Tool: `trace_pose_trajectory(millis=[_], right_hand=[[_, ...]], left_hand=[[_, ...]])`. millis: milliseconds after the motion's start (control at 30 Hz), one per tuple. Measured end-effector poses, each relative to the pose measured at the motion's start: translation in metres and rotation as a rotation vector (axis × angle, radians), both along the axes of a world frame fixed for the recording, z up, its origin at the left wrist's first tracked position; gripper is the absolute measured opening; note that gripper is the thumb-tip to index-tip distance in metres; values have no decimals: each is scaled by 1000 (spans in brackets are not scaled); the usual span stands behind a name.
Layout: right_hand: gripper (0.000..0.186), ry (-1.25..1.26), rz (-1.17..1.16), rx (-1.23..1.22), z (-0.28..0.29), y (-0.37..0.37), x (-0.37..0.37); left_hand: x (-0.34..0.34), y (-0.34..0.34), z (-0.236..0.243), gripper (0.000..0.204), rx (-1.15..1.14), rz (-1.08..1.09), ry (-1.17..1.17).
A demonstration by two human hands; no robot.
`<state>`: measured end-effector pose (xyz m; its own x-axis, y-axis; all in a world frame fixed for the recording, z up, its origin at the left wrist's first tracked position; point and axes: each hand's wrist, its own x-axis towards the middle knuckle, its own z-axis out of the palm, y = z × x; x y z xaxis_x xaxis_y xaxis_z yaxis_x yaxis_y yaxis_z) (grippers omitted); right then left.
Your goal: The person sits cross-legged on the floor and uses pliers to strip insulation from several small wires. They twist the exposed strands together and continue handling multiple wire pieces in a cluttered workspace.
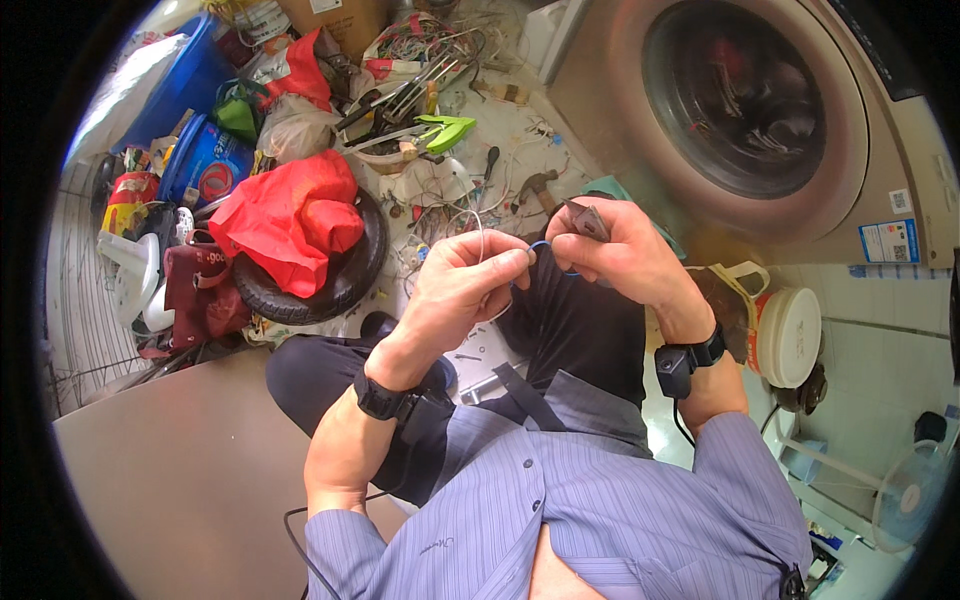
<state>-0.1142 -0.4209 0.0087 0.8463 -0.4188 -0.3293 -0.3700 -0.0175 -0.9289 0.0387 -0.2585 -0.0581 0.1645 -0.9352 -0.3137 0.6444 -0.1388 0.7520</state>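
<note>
In front of my lap, my left hand pinches a thin white cable between thumb and forefinger. The cable loops above and below the fingers. A short blue wire bridges the small gap to my right hand, whose thumb and forefinger close on its other end. Tucked in that same hand is a dark metal tool with a pointed tip. Its lower part is hidden by my palm, so its exact kind is unclear. Both hands are raised over my dark trousers.
A front-loading washing machine stands at upper right. Beside my right forearm is a white-lidded bucket. At left, a red bag lies on a black tire. Farther off are a hammer, a screwdriver and a green clamp.
</note>
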Motion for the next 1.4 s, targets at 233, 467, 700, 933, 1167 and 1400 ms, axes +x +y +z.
trace_pose_trajectory(millis=[233, 467, 700, 933, 1167, 1400], right_hand=[[8, -8, 14, -25, -4, 0, 1], [10, -7, 24, -46, -8, -1, 0], [8, -45, 67, -127, -14, -1, 1], [9, -56, 96, -292, -17, 5, -1], [16, -324, 129, -785, -26, 15, 2], [15, -299, 33, -774, -30, 20, 2]], left_hand=[[-3, 0, -3, 15, 5, -15, 6], [-6, -1, -3, 15, 13, -1, -9], [-10, -3, -2, 14, -22, 122, -182], [-13, 0, 3, 14, 98, 80, -369], [-11, 1, 11, 15, 141, 56, -305], [-20, -1, 17, 8, 106, 107, -272]])
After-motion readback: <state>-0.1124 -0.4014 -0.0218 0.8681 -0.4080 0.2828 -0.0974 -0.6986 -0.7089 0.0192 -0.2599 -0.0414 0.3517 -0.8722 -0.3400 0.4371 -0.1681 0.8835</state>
